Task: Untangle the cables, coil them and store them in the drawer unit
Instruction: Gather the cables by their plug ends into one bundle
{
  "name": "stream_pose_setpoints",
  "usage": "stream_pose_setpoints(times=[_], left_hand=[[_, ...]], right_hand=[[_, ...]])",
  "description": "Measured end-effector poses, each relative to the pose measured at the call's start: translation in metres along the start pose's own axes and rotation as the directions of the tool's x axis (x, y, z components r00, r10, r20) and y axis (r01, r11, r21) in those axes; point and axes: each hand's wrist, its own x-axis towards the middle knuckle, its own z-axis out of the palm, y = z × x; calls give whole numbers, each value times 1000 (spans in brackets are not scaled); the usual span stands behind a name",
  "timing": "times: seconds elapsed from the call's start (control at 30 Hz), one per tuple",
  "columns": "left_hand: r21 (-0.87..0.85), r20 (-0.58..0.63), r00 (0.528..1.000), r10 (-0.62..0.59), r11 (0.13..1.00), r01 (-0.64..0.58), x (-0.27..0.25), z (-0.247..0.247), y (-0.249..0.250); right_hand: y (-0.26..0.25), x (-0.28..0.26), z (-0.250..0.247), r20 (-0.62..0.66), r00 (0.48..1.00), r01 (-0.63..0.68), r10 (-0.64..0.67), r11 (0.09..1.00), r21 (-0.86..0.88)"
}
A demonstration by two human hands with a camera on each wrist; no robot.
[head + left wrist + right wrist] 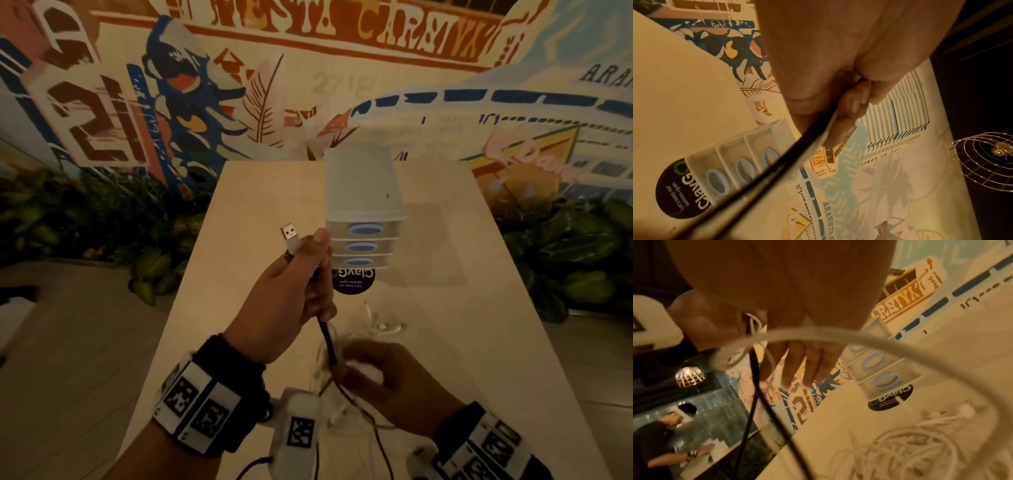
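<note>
Only overhead: USB plug [289, 233] above left hand [291, 298].

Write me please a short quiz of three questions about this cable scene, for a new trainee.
1. True or false: all three drawers of the drawer unit are closed.
2. The left hand holds which? A) black cable with USB plug B) a white earphone C) a drawer handle
3. Fill in: the tangled white cables lie on the ____.

Key: 1 true. 2 A. 3 table. The right hand is blurred; its grip cannot be told.
</note>
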Motion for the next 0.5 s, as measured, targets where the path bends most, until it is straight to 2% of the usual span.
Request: stream_pose_setpoints(times=[0.07, 0.13, 0.2, 0.23, 0.3, 0.4, 0.5], left_hand=[[46, -31, 1000, 7, 999, -5, 1, -1, -1], [100, -74, 997, 18, 995, -10, 2, 1, -3], [121, -60, 998, 18, 993, -11, 3, 4, -5], [128, -26, 999, 24, 992, -20, 3, 7, -5], [174, 39, 999, 38, 984, -44, 1, 14, -3], [271, 83, 994, 73, 958, -93, 1, 19, -1], [279, 80, 995, 53, 958, -74, -1, 18, 0]], right_hand=[[-11, -1, -11, -194, 973, 108, -124, 990, -90], [-39, 6, -26, -333, 886, 281, -323, 945, -168], [-79, 16, -41, -357, 806, 411, -472, 880, -237], [-99, 23, -47, -338, 792, 429, -509, 857, -285], [-123, 38, -55, -276, 811, 398, -516, 832, -385], [-128, 57, -64, -183, 851, 343, -492, 785, -517], [-119, 57, -64, -126, 910, 318, -394, 861, -398]])
